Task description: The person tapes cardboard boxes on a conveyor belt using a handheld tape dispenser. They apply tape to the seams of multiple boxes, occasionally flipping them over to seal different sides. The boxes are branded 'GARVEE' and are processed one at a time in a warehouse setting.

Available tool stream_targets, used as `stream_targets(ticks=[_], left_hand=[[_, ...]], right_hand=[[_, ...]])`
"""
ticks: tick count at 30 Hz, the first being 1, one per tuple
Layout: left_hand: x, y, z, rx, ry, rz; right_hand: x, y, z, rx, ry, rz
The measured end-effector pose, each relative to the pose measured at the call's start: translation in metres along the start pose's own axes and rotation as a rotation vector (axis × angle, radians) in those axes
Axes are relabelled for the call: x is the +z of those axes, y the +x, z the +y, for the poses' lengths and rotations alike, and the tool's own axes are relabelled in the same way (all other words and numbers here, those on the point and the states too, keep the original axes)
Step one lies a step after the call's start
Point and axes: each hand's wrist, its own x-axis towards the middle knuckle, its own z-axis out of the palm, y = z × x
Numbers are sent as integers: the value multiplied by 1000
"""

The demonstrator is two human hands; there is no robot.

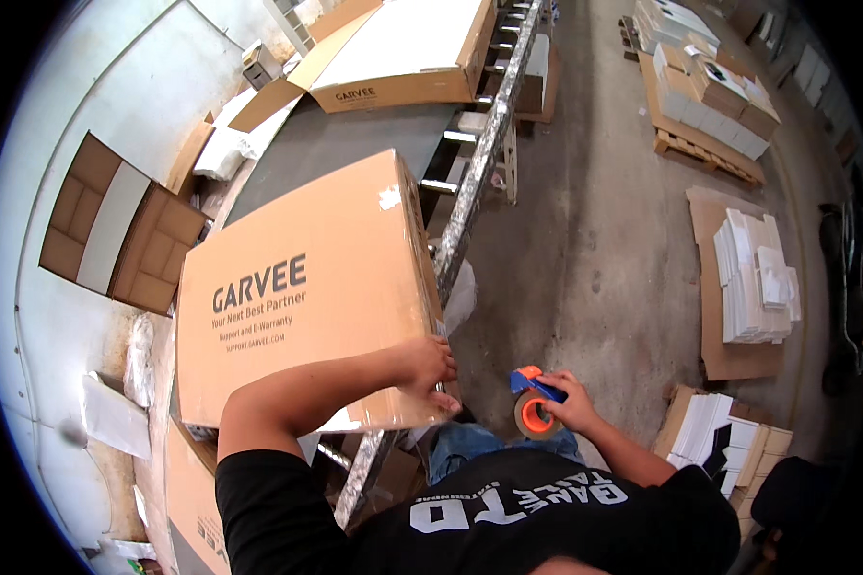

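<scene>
A large closed cardboard box point(345, 249) with dark print on its top lies on the conveyor in front of me. My left hand point(430, 372) rests at its near right corner, with the fingers bent over the edge and the thumb apart. Nothing shows in that hand except the box edge under it. Strips of clear tape shine along the box's right side. My right hand point(571, 401) is closed on a blue and orange tape dispenser point(531, 402) with a roll of brown tape, held beside the box, apart from it.
A conveyor with a dark belt point(364, 134) and a worn metal side rail point(484, 158) runs away from me. Farther along it stands an open carton point(403, 88) with a white panel. Pallets point(705, 153) and stacked white boards point(753, 278) stand on the floor at right.
</scene>
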Motion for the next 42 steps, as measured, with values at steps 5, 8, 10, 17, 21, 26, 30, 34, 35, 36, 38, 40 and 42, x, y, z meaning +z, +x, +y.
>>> stream_targets(ticks=[5, 8, 10, 17, 21, 26, 30, 34, 35, 36, 38, 40, 42], left_hand=[[-26, -11, -148, 3, 169, 180], [-60, -25, -257, -12, 334, 344], [-71, -25, -342, -39, 413, 393], [-82, -9, -486, -603, 275, 689], [-115, -43, -437, -836, -231, 723], [-56, -176, -484, -913, -516, 800], [54, -376, -517, -1462, -330, 660], [150, -536, -477, -1893, -248, 561], [121, -525, -438, -2084, -402, 465], [119, -538, -417, -2150, -420, 487], [139, -563, -392, -2280, -474, 515], [223, -624, -394, -2321, -520, 564], [323, -722, -374, -2273, -608, 699]], right_hand=[[22, 8, 0, 67, -60, 249], [40, 1, -14, 189, -83, 396], [57, -8, -19, 244, -42, 521], [120, -40, -73, 436, 94, 839], [142, -46, -107, 454, 191, 942], [152, -11, -164, 274, 598, 921], [161, -7, -142, 263, 849, 948], [188, -9, -132, 294, 1035, 853], [204, -5, -144, 316, 975, 901], [210, 0, -148, 302, 1052, 867], [218, 7, -149, 294, 1191, 798], [210, 4, -127, 239, 1192, 738], [199, 4, -105, 222, 1120, 745]])
